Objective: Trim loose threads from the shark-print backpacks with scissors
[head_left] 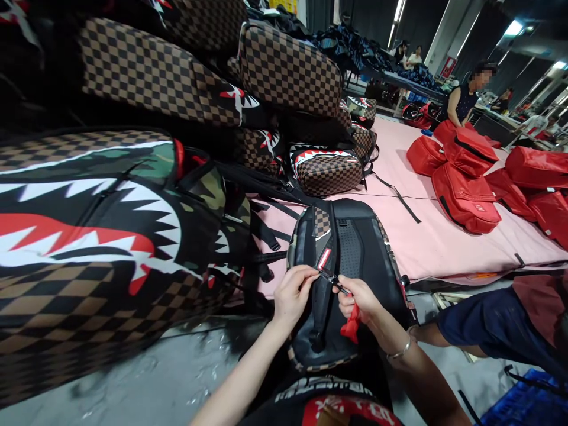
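A black backpack (371, 260) with checked and camouflage trim lies back panel up in front of me, partly on the pink table. On its shoulder strap (325, 302) is a red label (324, 258). My left hand (295, 290) is closed, thumb and fingertips pinching the strap's edge just below that label; a thread between them would be too small to see. In my closed right hand (357, 299) are small dark thread snips (336, 283), their tip at the strap close to the left fingertips. Red cloth (350, 325) hangs from the handle.
Checked shark-mouth backpacks (288, 68) are piled at the left and back, one large one (89, 236) close by. Red bags (465, 198) lie on the pink table (394, 236), a person (461, 97) behind them. Another person's leg (483, 319) is at right, near a blue crate (523, 402).
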Demonstrator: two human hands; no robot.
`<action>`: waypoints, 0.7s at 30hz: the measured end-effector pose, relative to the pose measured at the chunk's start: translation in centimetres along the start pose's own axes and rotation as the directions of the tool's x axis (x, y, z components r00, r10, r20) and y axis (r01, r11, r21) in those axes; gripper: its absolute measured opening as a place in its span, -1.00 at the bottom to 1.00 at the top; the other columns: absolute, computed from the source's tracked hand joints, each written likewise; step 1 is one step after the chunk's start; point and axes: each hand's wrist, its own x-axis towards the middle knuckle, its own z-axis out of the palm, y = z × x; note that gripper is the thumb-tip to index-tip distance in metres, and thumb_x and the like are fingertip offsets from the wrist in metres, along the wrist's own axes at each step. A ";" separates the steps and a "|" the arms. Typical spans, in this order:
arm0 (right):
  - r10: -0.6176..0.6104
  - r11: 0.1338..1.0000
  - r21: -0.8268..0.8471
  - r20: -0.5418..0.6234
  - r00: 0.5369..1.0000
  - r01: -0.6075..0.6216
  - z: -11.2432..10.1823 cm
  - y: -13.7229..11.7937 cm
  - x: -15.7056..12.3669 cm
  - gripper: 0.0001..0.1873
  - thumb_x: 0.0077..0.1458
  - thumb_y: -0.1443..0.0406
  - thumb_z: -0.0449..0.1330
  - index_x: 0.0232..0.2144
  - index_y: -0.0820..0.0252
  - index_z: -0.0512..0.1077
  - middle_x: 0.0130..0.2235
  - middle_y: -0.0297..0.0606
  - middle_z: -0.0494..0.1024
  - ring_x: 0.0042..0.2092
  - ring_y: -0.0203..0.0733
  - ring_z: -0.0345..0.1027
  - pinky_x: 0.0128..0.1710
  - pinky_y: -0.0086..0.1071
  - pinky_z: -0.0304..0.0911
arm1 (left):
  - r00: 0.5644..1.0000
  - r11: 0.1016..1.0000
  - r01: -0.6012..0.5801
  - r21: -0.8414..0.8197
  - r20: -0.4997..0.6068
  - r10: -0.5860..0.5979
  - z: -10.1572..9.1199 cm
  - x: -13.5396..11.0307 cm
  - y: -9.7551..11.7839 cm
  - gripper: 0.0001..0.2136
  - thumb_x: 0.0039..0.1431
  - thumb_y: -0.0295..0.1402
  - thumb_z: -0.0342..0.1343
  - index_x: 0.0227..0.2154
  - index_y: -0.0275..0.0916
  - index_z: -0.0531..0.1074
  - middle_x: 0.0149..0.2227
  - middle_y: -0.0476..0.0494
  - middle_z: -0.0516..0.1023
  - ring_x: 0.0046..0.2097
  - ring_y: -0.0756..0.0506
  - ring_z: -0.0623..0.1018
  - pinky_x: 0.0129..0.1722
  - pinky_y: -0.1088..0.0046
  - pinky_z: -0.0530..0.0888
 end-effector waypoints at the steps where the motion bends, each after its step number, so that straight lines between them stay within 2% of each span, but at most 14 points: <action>1: -0.001 1.000 0.001 -0.003 1.000 0.001 0.1 0.0 0.1 -0.42 -0.21 -0.16 0.22 -0.49 0.25 0.28 -0.81 -0.65 0.00 -0.77 -0.51 -0.23 -0.73 -0.52 -0.35 | 1.000 1.000 -0.011 0.005 -0.002 0.011 0.0 0.0 0.0 -0.90 0.17 -0.42 0.06 -0.39 -0.23 0.47 -0.36 -0.09 0.49 -0.28 -0.03 0.50 -0.23 0.45 0.47; 12: 0.031 0.998 -0.047 -0.040 0.999 -0.033 0.0 -0.5 -0.5 -0.45 -0.15 -0.14 0.21 -0.49 0.25 0.26 -0.81 -0.66 0.02 -0.78 -0.53 -0.22 -0.72 -0.52 -0.38 | 1.000 0.999 -0.021 0.036 -0.015 0.021 0.2 0.0 0.6 -0.90 0.17 -0.42 0.05 -0.40 -0.24 0.45 -0.37 -0.08 0.50 -0.29 -0.03 0.50 -0.23 0.44 0.47; 16: -0.002 1.000 -0.016 -0.045 0.999 0.001 0.7 -0.5 0.2 -0.47 -0.13 -0.11 0.20 -0.53 0.25 0.25 -0.82 -0.65 0.02 -0.77 -0.54 -0.24 -0.72 -0.51 -0.39 | 0.999 0.999 -0.032 0.029 0.011 0.032 0.2 -0.2 0.6 -0.90 0.17 -0.43 0.04 -0.41 -0.24 0.45 -0.36 -0.09 0.49 -0.29 -0.03 0.50 -0.24 0.45 0.47; 21: -0.032 0.999 0.016 -0.088 0.996 0.034 1.3 0.2 0.8 -0.49 -0.12 -0.10 0.21 -0.54 0.25 0.25 -0.81 -0.65 0.02 -0.77 -0.54 -0.22 -0.73 -0.51 -0.38 | 1.000 0.999 0.016 0.035 0.010 -0.016 0.1 -0.4 0.5 -0.88 0.18 -0.39 0.03 -0.42 -0.23 0.44 -0.36 -0.11 0.50 -0.28 -0.05 0.50 -0.22 0.41 0.46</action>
